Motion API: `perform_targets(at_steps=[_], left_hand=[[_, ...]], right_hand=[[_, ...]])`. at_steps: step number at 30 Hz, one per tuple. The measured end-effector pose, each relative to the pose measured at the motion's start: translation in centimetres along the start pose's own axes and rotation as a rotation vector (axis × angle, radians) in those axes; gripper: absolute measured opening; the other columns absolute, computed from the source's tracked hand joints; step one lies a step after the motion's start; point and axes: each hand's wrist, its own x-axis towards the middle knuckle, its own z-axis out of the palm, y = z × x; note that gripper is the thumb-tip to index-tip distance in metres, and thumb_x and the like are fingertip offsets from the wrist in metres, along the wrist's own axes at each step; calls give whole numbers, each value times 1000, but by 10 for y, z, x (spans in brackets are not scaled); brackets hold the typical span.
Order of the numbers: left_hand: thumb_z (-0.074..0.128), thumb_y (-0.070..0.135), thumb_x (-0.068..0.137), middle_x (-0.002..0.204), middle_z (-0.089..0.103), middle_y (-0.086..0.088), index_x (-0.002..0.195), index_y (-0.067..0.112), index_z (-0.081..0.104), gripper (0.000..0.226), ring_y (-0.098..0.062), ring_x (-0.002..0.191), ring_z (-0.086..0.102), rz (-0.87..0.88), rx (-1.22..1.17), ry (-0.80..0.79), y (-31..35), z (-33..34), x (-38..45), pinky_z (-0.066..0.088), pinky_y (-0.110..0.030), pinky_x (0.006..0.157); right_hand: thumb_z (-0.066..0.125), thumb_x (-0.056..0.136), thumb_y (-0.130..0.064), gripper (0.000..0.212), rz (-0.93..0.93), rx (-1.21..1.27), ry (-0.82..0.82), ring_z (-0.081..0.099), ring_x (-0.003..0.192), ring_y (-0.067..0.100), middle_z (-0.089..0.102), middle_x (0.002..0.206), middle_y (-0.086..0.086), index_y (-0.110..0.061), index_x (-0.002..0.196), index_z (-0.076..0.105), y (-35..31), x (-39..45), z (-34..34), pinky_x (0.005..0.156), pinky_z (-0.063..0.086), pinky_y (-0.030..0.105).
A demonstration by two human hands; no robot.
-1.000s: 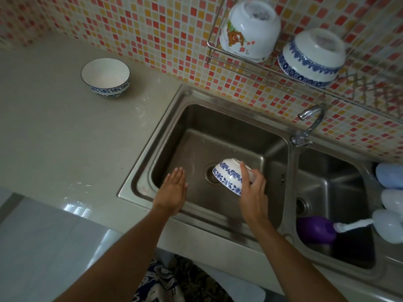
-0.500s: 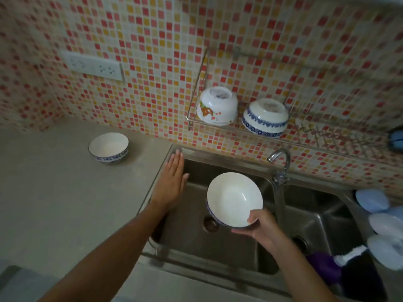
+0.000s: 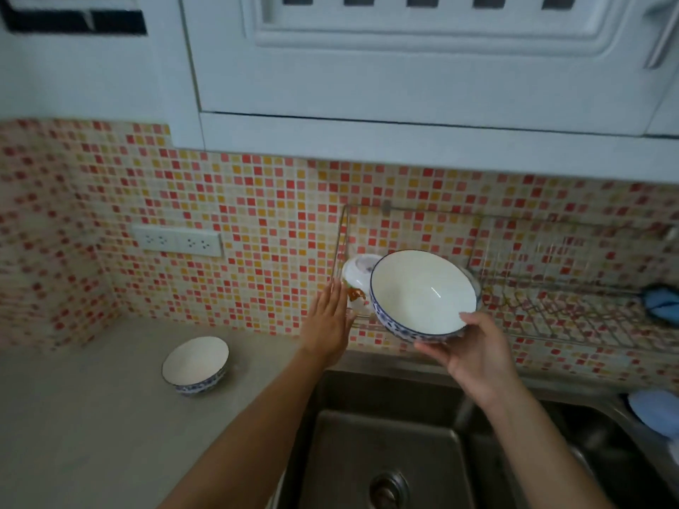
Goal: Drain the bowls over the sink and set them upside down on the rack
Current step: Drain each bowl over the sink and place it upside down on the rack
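My right hand (image 3: 474,349) grips a white bowl with a blue patterned rim (image 3: 422,292) by its lower edge, its inside facing me, raised in front of the wire rack (image 3: 573,310) on the tiled wall. Behind it an upside-down white bowl with an orange picture (image 3: 358,275) sits on the rack's left end. The blue-patterned bowl seen on the rack earlier is hidden behind the held bowl. My left hand (image 3: 329,321) hovers flat with straight fingers, just left of the rack. Another blue-rimmed bowl (image 3: 196,363) stands upright on the counter.
The steel sink (image 3: 385,453) lies below my arms, its drain near the bottom edge. A white cabinet (image 3: 404,67) hangs above the rack. Blue items (image 3: 657,301) sit at the rack's right end and by the sink's right side. A wall socket (image 3: 176,240) is on the left.
The bowl went from upside down low in the sink to being lifted up in front of the rack, inside facing me. My left hand rose along with it, and my view tilted upward.
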Motion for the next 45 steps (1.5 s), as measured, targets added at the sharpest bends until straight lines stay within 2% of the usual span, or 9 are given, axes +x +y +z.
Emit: perform_targets(at_steps=[10,13,16,18,20,27,32,39,45], left_hand=[[-8,57,89,155,-24,3,146,22,-20,68,-19,141,-27,-30,-89,10,-4,12,3,-2,-39,120],[-11,60,87,155,-25,4,145,23,-21,70,-17,139,-30,-35,-97,25,-4,14,4,-4,-38,119],[-11,59,87,155,-25,4,146,22,-21,71,-16,139,-30,-42,-92,39,-4,15,4,-5,-37,119],[-10,59,88,155,-26,4,146,22,-21,70,-16,139,-30,-41,-78,42,-4,16,4,-6,-36,118],[-9,58,88,155,-26,4,147,21,-20,70,-16,139,-30,-37,-72,45,-4,16,4,-8,-36,117],[1,52,95,154,-27,3,146,20,-20,64,-16,139,-31,-37,-79,48,-2,15,4,-11,-34,116],[2,52,95,155,-26,4,147,21,-19,64,-14,140,-30,-37,-95,57,-3,16,4,-10,-35,117],[-2,54,92,153,-30,5,146,22,-22,66,-16,139,-31,-54,-69,30,-1,15,5,-11,-36,117],[0,51,96,155,-23,0,148,18,-16,63,-22,142,-26,-56,42,67,2,14,4,-11,-45,118]], right_hand=[[75,80,-5,71,-401,-519,57,57,118,34,54,134,5,-24,142,46,-32,77,23,74,59,55],[78,78,-10,86,-514,-728,100,58,115,24,53,133,1,-31,149,35,-36,93,30,70,62,39],[82,74,-34,98,-656,-1138,142,50,124,22,46,140,3,-42,152,22,-38,110,31,90,56,44],[79,78,-35,99,-703,-1356,135,44,128,24,38,143,7,-39,154,15,-35,118,32,106,40,34],[76,83,-28,97,-723,-1517,84,37,133,23,30,146,10,-36,155,11,-27,123,33,104,28,23],[69,88,-16,93,-814,-1953,-122,16,144,21,8,156,4,-31,156,7,5,142,18,108,25,18],[72,86,-20,93,-870,-2107,-149,23,141,30,10,155,9,-30,155,11,21,153,16,92,55,37],[75,82,-12,94,-901,-2163,-308,23,143,29,6,158,3,-36,153,18,23,157,20,97,52,36],[74,83,-11,93,-852,-2115,-287,24,144,24,4,159,-3,-42,151,18,25,162,19,101,50,36]])
